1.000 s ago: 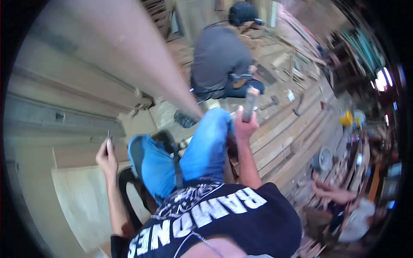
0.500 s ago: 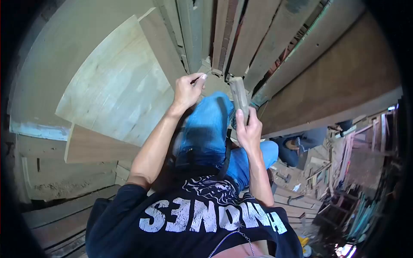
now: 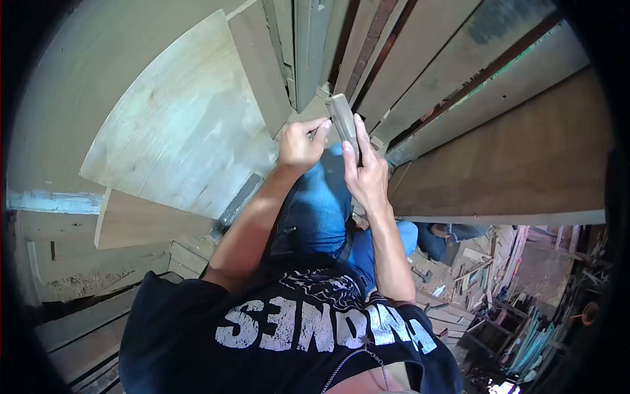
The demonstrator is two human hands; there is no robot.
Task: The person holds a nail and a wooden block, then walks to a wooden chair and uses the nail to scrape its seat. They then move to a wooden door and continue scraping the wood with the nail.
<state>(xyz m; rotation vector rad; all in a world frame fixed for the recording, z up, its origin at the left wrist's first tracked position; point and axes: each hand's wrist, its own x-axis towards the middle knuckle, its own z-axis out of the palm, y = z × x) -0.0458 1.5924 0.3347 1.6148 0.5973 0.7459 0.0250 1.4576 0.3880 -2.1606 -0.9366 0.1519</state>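
My right hand (image 3: 367,177) is wrapped round the lower part of a short, grey-brown wooden block (image 3: 343,118), which tilts up and to the left. Its pale end is uppermost. My left hand (image 3: 302,146) is closed in a pinch beside the block's upper left side. A tiny dark tip shows at those fingertips, too small to name, and it looks to be against the block or very close to it. Below both hands are my legs in blue jeans (image 3: 318,207).
A curved wooden panel (image 3: 177,125) with pale smears stands at the left, with board edges around it. Upright planks (image 3: 420,65) and a wide brown board (image 3: 505,151) lean at the right. Another person's leg (image 3: 433,243) shows beyond, near wood scraps (image 3: 469,269).
The block has moved up and left in my right hand and leans further left. My left hand has shifted right, so its pinched fingertips are now at the block's side.
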